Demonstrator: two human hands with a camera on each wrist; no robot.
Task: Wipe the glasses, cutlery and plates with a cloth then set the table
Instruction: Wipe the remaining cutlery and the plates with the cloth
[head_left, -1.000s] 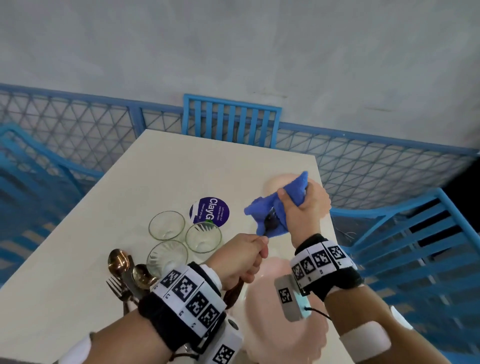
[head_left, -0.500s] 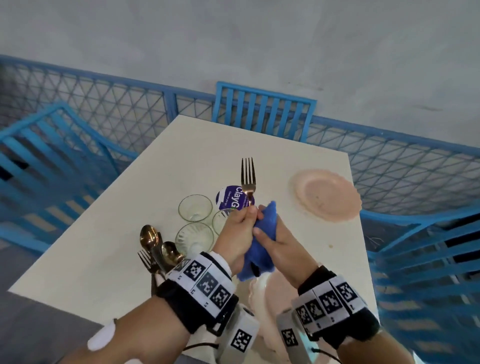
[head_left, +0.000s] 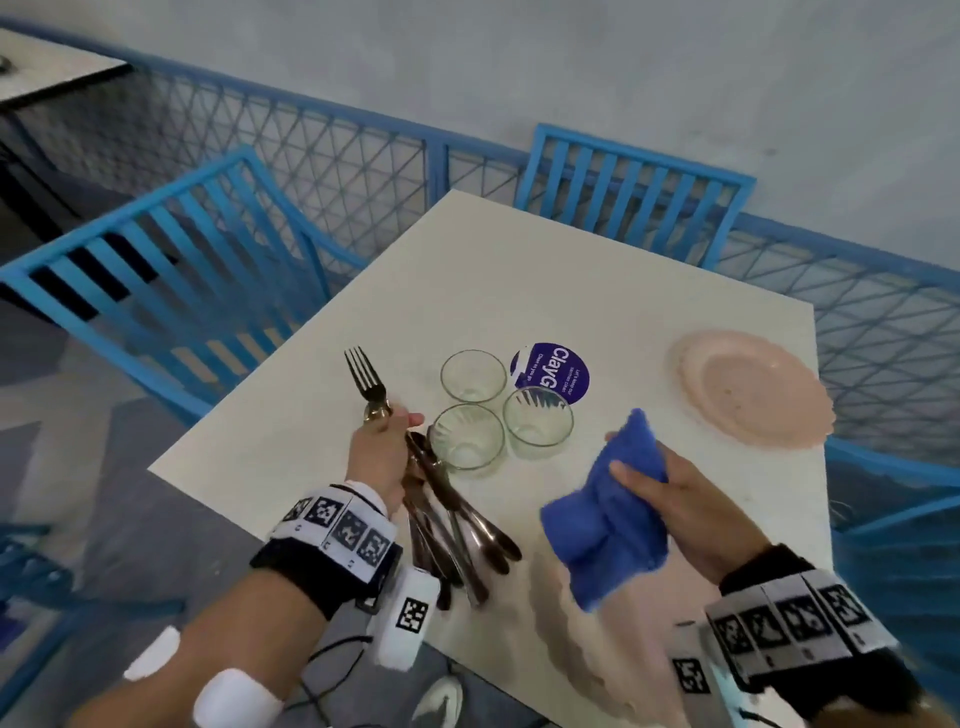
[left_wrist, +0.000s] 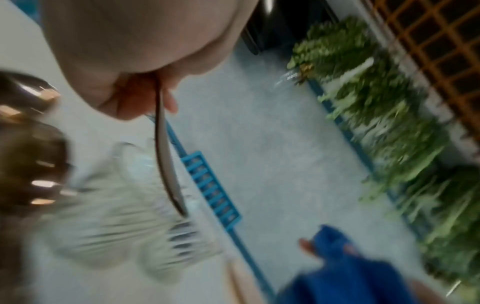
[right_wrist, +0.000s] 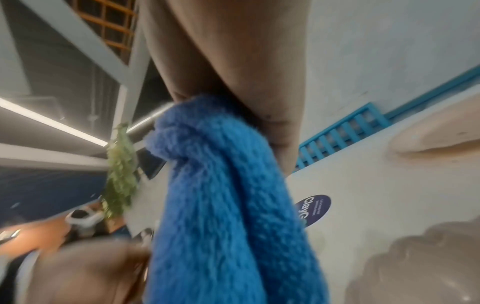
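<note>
My left hand (head_left: 384, 447) grips a dark metal fork (head_left: 366, 382) by its handle, tines pointing up and away, above the table's left side; the left wrist view shows the fork (left_wrist: 166, 156) edge-on below my curled fingers. My right hand (head_left: 675, 493) holds a bunched blue cloth (head_left: 613, 514) over the near right part of the table, apart from the fork; the cloth (right_wrist: 228, 205) fills the right wrist view. Three clear glass bowls (head_left: 472, 376) stand in a cluster mid-table. A pile of cutlery (head_left: 452, 525) lies beside my left wrist. One pink plate (head_left: 748, 387) lies at the far right.
A stack of pink plates (head_left: 597, 670) sits at the table's near edge under the cloth. A round purple sticker (head_left: 553, 371) is on the cream table (head_left: 545, 270). Blue slatted chairs (head_left: 631, 192) and a mesh railing surround the table.
The hands have separated: my left hand carried the fork out of the cloth to the left, over the cutlery pile. My right hand drew the cloth back to the right.
</note>
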